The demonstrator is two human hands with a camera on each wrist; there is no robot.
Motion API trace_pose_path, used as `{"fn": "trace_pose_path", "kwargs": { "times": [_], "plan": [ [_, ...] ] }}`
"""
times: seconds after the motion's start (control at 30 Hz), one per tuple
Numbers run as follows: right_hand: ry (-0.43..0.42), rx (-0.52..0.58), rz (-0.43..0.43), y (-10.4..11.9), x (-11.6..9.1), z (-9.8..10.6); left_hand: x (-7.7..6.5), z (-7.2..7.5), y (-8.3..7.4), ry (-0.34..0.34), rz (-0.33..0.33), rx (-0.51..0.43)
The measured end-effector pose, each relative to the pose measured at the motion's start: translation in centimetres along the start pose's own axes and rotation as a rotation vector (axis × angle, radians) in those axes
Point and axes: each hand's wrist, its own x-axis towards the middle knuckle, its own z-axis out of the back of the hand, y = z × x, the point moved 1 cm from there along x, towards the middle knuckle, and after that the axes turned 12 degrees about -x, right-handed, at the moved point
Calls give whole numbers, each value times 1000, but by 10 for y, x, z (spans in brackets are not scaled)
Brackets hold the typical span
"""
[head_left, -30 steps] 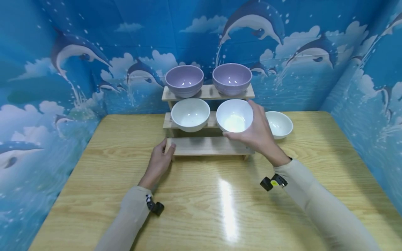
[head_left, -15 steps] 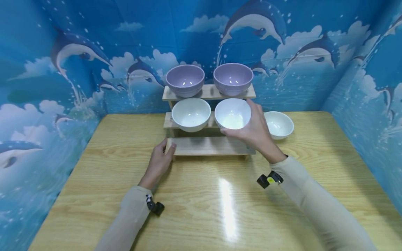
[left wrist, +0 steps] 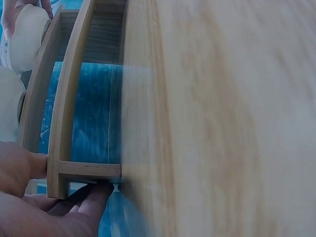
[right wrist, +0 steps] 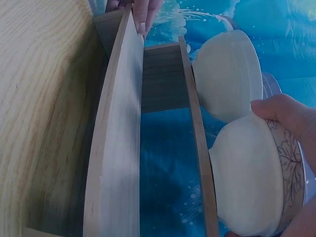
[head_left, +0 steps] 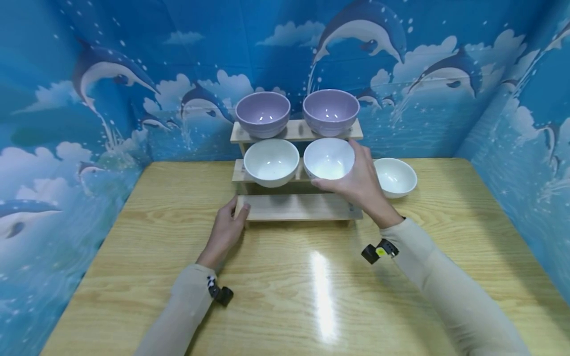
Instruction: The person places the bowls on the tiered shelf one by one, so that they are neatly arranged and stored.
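My right hand (head_left: 364, 187) grips a white bowl (head_left: 328, 158) by its right side, thumb at the front of the rim. The right wrist view shows a leafy line pattern on this bowl's (right wrist: 289, 173) outside. Its base is at the right half of the middle step of a three-step wooden rack (head_left: 298, 207); it looks to be touching the board. To its left on that step sits a plain white bowl (head_left: 270, 165). My left hand (head_left: 224, 230) holds the left end of the lowest step, thumb on top, fingers at the outer side and underneath in the left wrist view.
Two purple bowls (head_left: 262, 116) stand side by side on the top step. Another white bowl (head_left: 395, 177) sits on the wooden table (head_left: 276, 296), right of the rack and behind my right wrist. A blue dolphin-print cloth (head_left: 200, 49) encloses the back and sides.
My right hand has moved the patterned white bowl slightly left and back on the middle step, the movement slowing by now. The left hand has kept its hold on the rack.
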Motion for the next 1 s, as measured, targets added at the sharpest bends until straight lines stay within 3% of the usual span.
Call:
{"fn": "trace_pose_path", "kwargs": {
  "times": [1.0],
  "plan": [
    [-1, 8, 7, 1, -2, -1, -1, -1, -3, -9, 10, -5]
  ]
}}
